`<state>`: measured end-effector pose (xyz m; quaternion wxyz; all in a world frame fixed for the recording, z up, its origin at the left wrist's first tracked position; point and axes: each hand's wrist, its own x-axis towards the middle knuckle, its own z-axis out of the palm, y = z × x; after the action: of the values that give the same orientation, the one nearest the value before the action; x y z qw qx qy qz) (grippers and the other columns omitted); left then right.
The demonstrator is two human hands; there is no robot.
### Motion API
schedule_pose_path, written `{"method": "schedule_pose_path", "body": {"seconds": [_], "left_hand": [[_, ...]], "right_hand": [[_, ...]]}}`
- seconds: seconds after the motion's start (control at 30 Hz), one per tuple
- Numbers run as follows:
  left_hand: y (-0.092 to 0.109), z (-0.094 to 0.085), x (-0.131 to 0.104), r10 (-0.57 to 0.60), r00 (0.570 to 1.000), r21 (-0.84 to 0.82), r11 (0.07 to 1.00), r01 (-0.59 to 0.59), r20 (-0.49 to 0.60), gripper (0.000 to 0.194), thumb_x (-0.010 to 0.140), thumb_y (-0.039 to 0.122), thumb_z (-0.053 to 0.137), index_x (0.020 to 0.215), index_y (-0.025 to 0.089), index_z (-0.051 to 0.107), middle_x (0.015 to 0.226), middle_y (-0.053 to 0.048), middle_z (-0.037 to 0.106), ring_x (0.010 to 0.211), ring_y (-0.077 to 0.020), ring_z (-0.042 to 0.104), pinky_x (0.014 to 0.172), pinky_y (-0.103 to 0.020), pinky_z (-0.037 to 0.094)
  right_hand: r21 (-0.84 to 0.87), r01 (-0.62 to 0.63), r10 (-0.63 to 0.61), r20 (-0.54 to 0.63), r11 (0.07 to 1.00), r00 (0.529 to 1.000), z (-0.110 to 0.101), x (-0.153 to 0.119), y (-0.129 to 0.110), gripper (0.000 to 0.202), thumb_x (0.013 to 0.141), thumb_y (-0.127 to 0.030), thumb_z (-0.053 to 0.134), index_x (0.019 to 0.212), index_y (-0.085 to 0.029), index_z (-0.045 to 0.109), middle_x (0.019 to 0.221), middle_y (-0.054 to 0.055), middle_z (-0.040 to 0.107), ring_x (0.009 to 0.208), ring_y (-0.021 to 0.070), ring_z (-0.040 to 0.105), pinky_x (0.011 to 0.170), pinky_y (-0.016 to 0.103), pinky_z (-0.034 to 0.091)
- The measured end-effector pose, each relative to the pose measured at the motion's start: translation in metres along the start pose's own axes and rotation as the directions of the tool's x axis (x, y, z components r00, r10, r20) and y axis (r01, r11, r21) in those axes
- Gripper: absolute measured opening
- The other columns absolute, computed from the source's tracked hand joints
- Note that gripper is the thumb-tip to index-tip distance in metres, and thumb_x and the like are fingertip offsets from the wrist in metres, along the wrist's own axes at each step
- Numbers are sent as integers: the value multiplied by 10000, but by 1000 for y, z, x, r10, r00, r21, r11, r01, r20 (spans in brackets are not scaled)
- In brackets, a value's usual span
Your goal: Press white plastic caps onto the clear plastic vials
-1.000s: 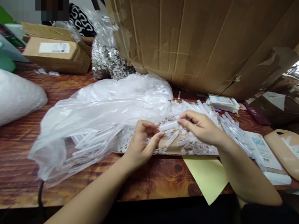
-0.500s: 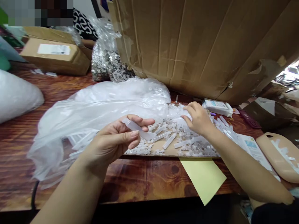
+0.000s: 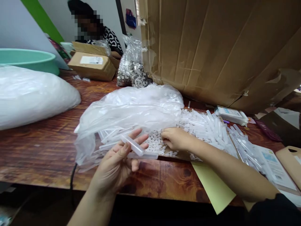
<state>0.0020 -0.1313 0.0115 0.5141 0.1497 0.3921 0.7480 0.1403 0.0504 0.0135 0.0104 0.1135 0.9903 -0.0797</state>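
My left hand (image 3: 119,160) is closed on a translucent plastic tube (image 3: 133,145), pinched between thumb and fingers, with the other fingers spread. A second tube (image 3: 149,155) lies just under it, against the same hand. My right hand (image 3: 175,138) reaches down into a heap of small white plastic caps (image 3: 156,143), its fingers curled in. Whatever is in those fingers is hidden. More translucent tubes (image 3: 211,130) are piled beyond and to the right of that hand, on a cardboard tray.
A big clear bag (image 3: 131,106) of tubes lies behind my left hand. A tall cardboard box (image 3: 211,47) stands at the back. Yellow paper (image 3: 213,188) hangs over the table's front edge. A full white bag (image 3: 35,97) lies left. A person (image 3: 113,39) sits across the table.
The view has turned left. My right hand has come from the back of the tray to the caps nearer my left hand, its fingers now curled. My left hand still holds a tube.
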Motion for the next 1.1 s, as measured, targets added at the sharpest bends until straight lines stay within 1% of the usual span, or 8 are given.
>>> {"method": "schedule_pose_path", "body": {"seconds": [0.2, 0.3, 0.43, 0.57, 0.7, 0.8, 0.93, 1.1], "left_hand": [[-23, -14, -4, -111, 988, -95, 990, 100, -112, 646, 518, 342, 994, 1091, 171, 751, 1030, -120, 788, 737, -214, 765, 335, -146, 517], [-28, -15, -3, -102, 987, -107, 990, 90, -120, 688, 491, 341, 1005, 1105, 163, 750, 906, -84, 775, 664, -179, 724, 360, -169, 540], [-34, -14, -2, -26, 998, -113, 993, 20, -49, 612, 608, 395, 956, 1124, 137, 752, 631, 10, 609, 492, -71, 500, 334, -122, 425], [-43, -16, -4, -2, 1000, -57, 998, 3, 17, 546, 728, 451, 872, 1120, 96, 737, 587, 35, 485, 485, -38, 327, 367, -102, 297], [-52, -21, -10, 29, 998, 38, 999, -31, 50, 373, 793, 465, 814, 914, 160, 638, 577, 58, 435, 500, -52, 311, 431, -122, 300], [-57, -22, -13, 41, 998, 62, 997, -45, 54, 431, 809, 476, 797, 784, 205, 463, 549, 85, 390, 485, -59, 286, 436, -119, 291], [-56, -21, -13, 38, 998, 86, 995, -43, 54, 535, 769, 522, 814, 736, 216, 377, 512, 111, 311, 453, -51, 224, 410, -114, 254], [-55, -21, -12, 39, 996, 90, 995, -46, 81, 529, 775, 512, 810, 735, 220, 370, 518, 115, 307, 442, -46, 197, 399, -119, 237]], "right_hand": [[-66, 12, -8, 63, 998, 998, 1, -9, -3, 49, 872, -134, 664, 859, -153, 707, 953, 96, 655, 757, 181, 560, 668, 298, 375], [-90, 6, 0, 71, 996, 997, 2, -11, 3, 42, 869, -174, 679, 848, -173, 714, 981, 82, 633, 730, 165, 530, 646, 290, 365], [-114, 4, 1, 45, 993, 999, 6, -12, 6, 193, 949, -171, 547, 859, -185, 717, 987, 84, 617, 785, 183, 530, 676, 300, 366], [-86, 17, -19, -18, 996, 1000, 15, -13, 6, 215, 986, -198, 513, 896, -195, 709, 1011, 96, 606, 865, 211, 545, 738, 315, 403], [-6, 3, -4, -102, 1000, 995, 26, -13, 8, 132, 983, -198, 542, 958, -171, 669, 1089, 134, 614, 999, 251, 559, 854, 370, 461], [138, 76, -38, -255, 988, 966, 26, -17, 6, 105, 982, -193, 542, 988, -164, 643, 1110, 150, 638, 1046, 259, 575, 909, 415, 487], [468, 224, -21, -401, 855, 916, 14, -25, -14, 104, 990, -251, 573, 1026, -195, 652, 963, 70, 698, 865, 179, 644, 798, 327, 530], [616, 309, -8, -440, 725, 898, 8, -29, -37, 104, 900, -300, 741, 880, -207, 699, 847, 25, 732, 749, 148, 674, 718, 281, 535]]}}
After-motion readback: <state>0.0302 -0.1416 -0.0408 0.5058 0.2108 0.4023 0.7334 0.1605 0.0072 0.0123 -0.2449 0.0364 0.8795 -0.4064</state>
